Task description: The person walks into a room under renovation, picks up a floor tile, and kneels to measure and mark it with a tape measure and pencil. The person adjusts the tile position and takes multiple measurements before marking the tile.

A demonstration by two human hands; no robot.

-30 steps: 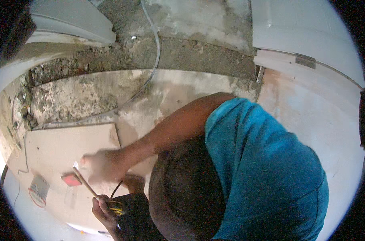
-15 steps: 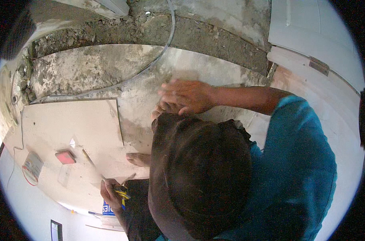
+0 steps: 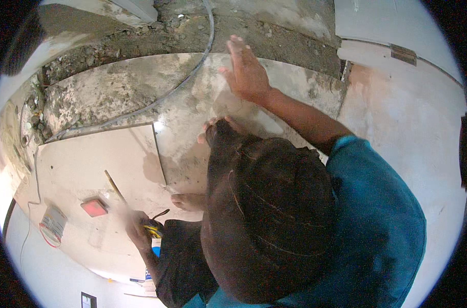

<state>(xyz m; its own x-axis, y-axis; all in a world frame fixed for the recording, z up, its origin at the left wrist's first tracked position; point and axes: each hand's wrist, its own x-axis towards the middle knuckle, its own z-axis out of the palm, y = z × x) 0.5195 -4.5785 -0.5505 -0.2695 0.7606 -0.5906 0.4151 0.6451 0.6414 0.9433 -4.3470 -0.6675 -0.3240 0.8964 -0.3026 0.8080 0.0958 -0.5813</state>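
Observation:
My left hand [image 3: 138,226] is closed on a thin wooden stick [image 3: 114,186] and a yellow-and-black tape measure [image 3: 153,229], slightly blurred, above a pale board [image 3: 74,167]. My right hand [image 3: 248,72] is raised over the stained, rough floor [image 3: 115,87], fingers extended and thumb apart, holding nothing. A bare foot [image 3: 187,201] rests near the board's right edge, and more toes show beside my dark clothing, below the right hand. A red square object [image 3: 93,207] lies on the board left of the stick.
A grey hose [image 3: 189,76] curves across the floor beside a rough trench [image 3: 284,38]. A white door-like panel [image 3: 390,23] is at the upper right. A clear red-rimmed item [image 3: 52,226] lies at left, and a blue-and-white container [image 3: 151,277] is partly hidden below my left hand.
My right hand moved from beside the stick to near the foot, then farther up over the floor, its fingers extending. My left hand still holds the stick and tape measure.

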